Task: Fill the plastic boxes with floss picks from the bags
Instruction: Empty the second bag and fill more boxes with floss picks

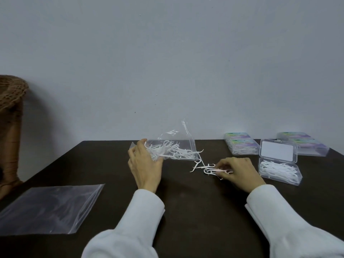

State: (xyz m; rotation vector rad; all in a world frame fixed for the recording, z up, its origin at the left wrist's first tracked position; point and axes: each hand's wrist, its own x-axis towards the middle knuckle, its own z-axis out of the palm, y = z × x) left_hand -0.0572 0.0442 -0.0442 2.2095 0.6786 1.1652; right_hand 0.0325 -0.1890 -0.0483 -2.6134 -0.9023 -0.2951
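Gripping bag (173,148) with left hand (144,162) fingers | right hand (236,171) fingers pinching floss picks (211,169)

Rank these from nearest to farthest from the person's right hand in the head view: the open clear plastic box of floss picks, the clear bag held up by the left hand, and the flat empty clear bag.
1. Open clear plastic box of floss picks: just right of the right hand.
2. Clear bag held up by the left hand: to its left.
3. Flat empty clear bag: far left, near table edge.
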